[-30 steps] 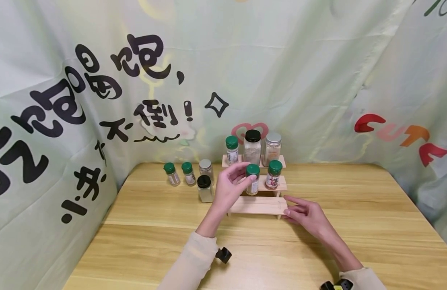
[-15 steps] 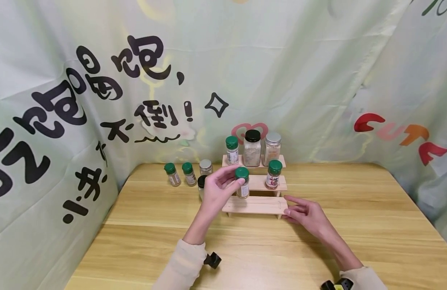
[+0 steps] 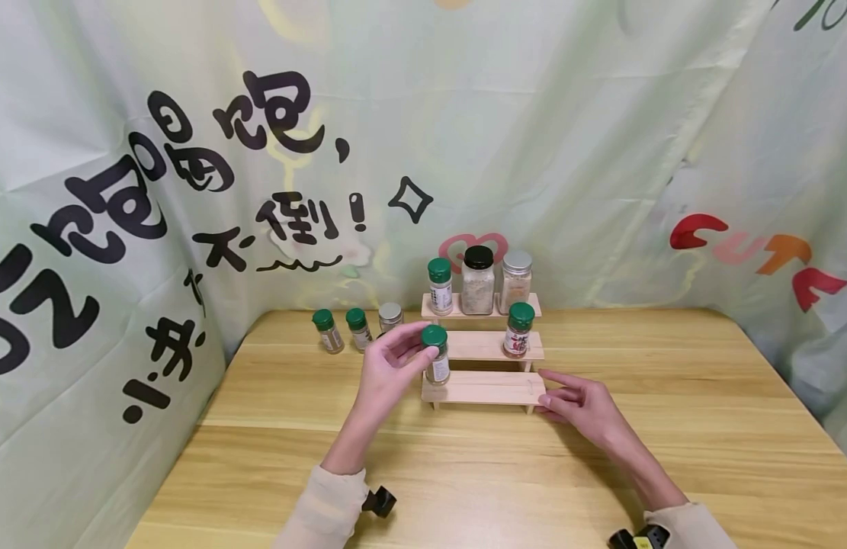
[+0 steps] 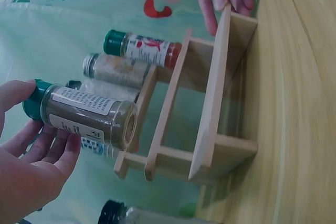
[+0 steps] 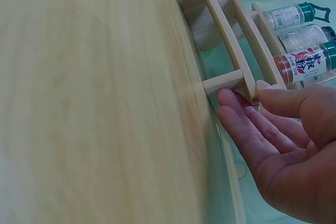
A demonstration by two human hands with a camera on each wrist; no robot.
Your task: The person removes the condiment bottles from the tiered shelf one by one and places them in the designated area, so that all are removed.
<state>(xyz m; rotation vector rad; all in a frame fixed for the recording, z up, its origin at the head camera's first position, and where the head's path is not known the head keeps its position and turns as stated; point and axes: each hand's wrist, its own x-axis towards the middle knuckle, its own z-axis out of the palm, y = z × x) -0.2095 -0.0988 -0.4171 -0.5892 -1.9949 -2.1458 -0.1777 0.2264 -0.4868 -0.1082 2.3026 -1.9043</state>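
My left hand (image 3: 387, 370) holds a green-lidded spice jar (image 3: 438, 370) by its lid, thumb on one side and fingers on the other. Brownish powder fills the jar (image 4: 86, 114), whose base hangs apart from the wooden step rack (image 4: 210, 108) in the left wrist view. From the head, it overlaps the left end of the lowest step. At that rack's right end, my right hand (image 3: 586, 412) pinches the lowest step, thumb on top and fingers beneath. A red-labelled spice jar (image 3: 518, 331) stands on the middle step's right side.
On the top step stand a small green-lidded jar (image 3: 440, 286), a black-lidded jar (image 3: 478, 280) and a silver-lidded jar (image 3: 516, 282). Left of the rack are two green-lidded jars (image 3: 328, 331), another silver-lidded jar (image 3: 390, 316) and, mostly hidden, a black-lidded one (image 4: 113, 213). Printed curtains hang behind.
My left hand has carried the green-lidded jar leftward and lower, from the front of the middle step to the lowest step's left end. The right hand keeps its place on the rack.
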